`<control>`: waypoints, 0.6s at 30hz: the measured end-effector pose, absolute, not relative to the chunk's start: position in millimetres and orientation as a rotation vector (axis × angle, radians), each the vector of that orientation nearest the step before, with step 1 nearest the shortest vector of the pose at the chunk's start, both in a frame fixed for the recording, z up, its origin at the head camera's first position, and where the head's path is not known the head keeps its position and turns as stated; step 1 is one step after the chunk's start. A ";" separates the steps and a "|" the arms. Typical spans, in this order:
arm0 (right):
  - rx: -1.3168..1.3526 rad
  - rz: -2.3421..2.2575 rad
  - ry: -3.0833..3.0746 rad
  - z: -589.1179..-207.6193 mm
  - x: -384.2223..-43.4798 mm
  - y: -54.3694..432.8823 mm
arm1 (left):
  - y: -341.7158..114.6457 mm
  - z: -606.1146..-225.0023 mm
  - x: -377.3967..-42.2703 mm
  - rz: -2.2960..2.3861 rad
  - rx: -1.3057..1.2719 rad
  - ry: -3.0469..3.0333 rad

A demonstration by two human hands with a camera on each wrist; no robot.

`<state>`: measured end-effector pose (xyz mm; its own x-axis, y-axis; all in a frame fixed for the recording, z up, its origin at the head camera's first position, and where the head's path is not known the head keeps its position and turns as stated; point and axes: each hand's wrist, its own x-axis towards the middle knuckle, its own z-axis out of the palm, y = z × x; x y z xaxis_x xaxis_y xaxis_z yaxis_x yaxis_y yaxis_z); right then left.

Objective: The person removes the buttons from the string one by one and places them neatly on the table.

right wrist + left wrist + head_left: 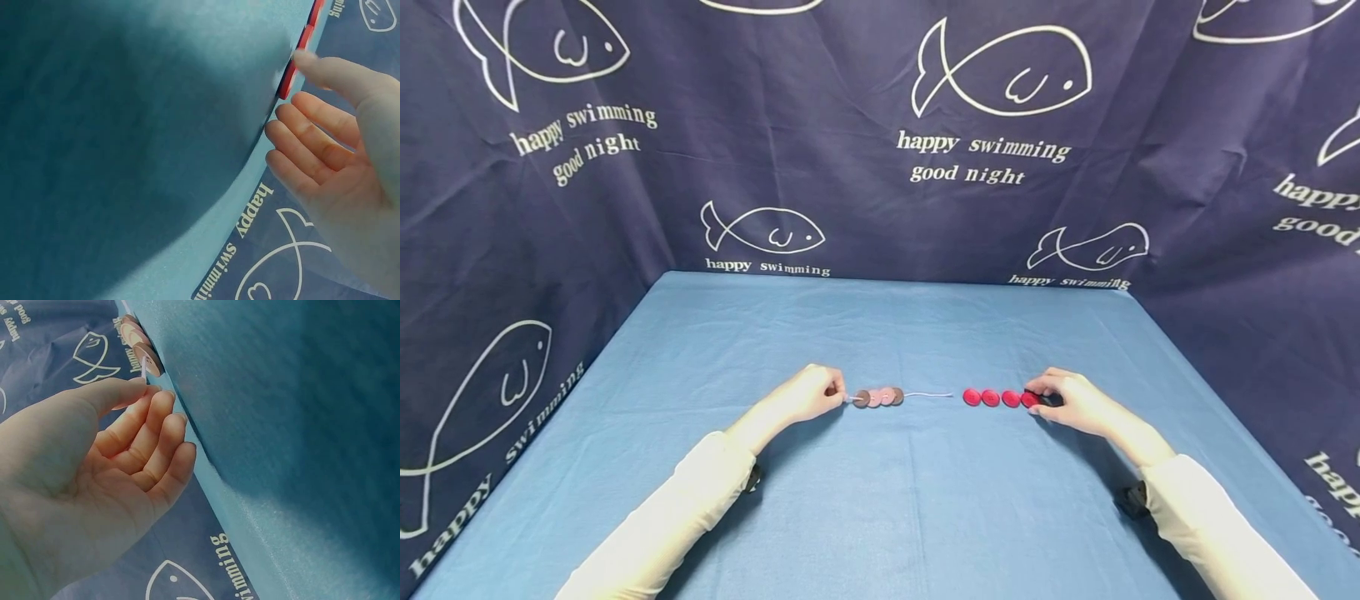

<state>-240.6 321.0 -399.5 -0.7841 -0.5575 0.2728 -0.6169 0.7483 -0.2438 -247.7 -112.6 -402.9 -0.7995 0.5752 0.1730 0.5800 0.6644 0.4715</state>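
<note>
My left hand pinches the end of a pale cord between thumb and index finger, its other fingers loosely bent. Threaded on the cord is a short overlapping row of buttons: a brown button at each end and pink buttons between. In the left wrist view the nearest brown button stands tilted, cord coming from its holes. To the right, several red buttons lie in a line. My right hand grips the rightmost red button by its edges, thumb near, index finger far.
A blue cloth covers the table. Dark blue curtains with white fish drawings rise behind and on both sides. The cord's free end lies between the threaded buttons and the red row. Dark wrist cameras sit under the sleeves.
</note>
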 end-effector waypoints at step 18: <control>0.952 0.513 -2.746 -390.5 -243.7 300.8 | -111.5 -401.9 -246.6 -0.810 -0.970 -2.881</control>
<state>-243.7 300.8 -390.5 -0.7757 -0.5619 0.2873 -0.6277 0.7339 -0.2595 -246.6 -111.5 -401.9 -0.8098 0.5660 0.1544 0.5635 0.6772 0.4731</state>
